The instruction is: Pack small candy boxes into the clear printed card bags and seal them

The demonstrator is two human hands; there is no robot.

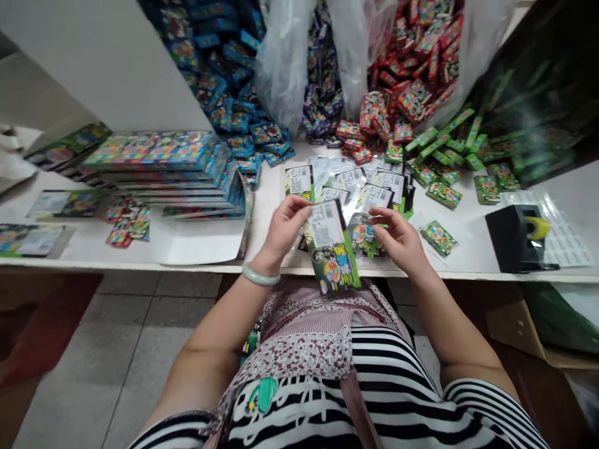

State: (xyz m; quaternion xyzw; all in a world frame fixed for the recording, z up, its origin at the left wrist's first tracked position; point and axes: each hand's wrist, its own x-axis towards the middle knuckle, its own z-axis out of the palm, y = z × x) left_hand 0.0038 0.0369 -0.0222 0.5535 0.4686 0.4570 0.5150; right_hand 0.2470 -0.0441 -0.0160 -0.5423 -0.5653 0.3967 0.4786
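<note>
My left hand (287, 227) pinches the upper left edge of a flat printed packet (333, 262), black and green with a pale label panel at its top. The packet hangs tilted over the table's front edge, its face toward me. To its right, my right hand (400, 240) hovers with fingers bent and thumb apart, and I see nothing between them. Behind both hands lies a spread of similar flat packets (349, 181), overlapping, some under clear film. A small green box (438, 238) rests on the table to the right of my right hand.
Blue boxes (234, 112), purple boxes (322, 93), red boxes (412, 81) and green boxes (449, 146) are heaped at the back among plastic bags (285, 68). Stacked printed cartons (163, 162) stand left. A black tape dispenser (510, 237) sits right, beside sticker sheets (564, 234).
</note>
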